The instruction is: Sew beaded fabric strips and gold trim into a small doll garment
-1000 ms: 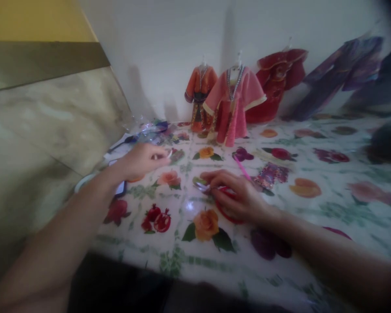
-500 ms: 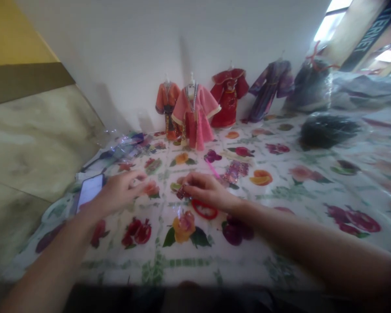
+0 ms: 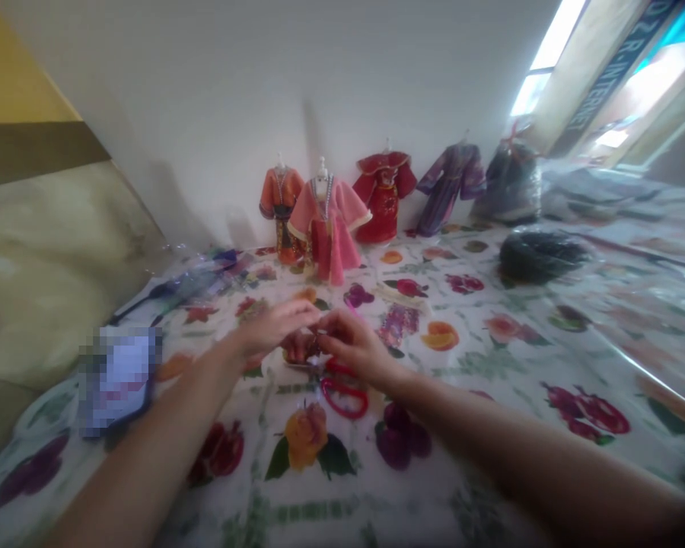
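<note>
Over the middle of the fruit-print tablecloth (image 3: 297, 510), my left hand (image 3: 277, 329) and my right hand (image 3: 357, 346) meet at the fingertips. Pinched between them is a small dark red patterned piece (image 3: 304, 347), mostly covered by fingers and blurred. Red-handled scissors (image 3: 345, 401) lie flat just below my right hand, their blades pointing left under the fingers. Beyond my right hand lie a sparkly pink-purple patterned piece (image 3: 399, 323) and a thin pink strip (image 3: 351, 304).
Small dress forms wear an orange robe (image 3: 281, 194), a pink robe (image 3: 334, 221), a red dress (image 3: 385, 198) and a purple robe (image 3: 454, 183) along the wall. Dark plastic-wrapped bundles (image 3: 540, 255) sit at right. A phone (image 3: 119, 377) and clear plastic packaging (image 3: 194, 274) lie at left.
My left hand has moved right to meet my right hand at the small piece. The camera view has shifted, showing more of the scissors.
</note>
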Tool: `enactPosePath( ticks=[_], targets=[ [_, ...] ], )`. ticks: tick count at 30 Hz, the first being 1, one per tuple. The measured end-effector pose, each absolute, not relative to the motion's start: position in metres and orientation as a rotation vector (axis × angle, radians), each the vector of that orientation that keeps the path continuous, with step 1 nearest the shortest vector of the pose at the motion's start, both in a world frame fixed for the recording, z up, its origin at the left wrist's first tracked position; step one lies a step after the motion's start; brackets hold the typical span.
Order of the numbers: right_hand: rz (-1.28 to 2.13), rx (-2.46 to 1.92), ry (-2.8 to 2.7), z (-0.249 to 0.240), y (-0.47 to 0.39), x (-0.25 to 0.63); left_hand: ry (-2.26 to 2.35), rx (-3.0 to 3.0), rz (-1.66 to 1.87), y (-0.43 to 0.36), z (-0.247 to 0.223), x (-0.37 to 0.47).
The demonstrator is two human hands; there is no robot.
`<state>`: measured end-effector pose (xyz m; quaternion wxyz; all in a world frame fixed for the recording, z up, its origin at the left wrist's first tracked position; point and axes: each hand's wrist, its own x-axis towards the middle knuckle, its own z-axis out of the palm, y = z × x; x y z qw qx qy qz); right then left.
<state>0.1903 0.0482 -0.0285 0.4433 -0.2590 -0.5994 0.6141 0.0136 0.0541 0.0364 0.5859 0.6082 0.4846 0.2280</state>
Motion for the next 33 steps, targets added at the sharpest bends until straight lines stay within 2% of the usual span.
enactPosePath(
  ticks=[15, 22, 33],
  targets=[
    [1.520, -0.865, -1.564, -0.024, 0.049, 0.195, 0.984, 1.269, 0.663, 0.046, -0.005, 0.004],
    [1.544, -0.916, -1.636, -0.015, 0.045, 0.199, 0.989, 1.159, 0.705, 0.045, -0.005, 0.003],
    [1.304, -1.075, -1.829, -0.023, 0.049, 0.201, 0.842, 1.004, 0.753, 0.044, -0.006, 0.005]
  ],
)
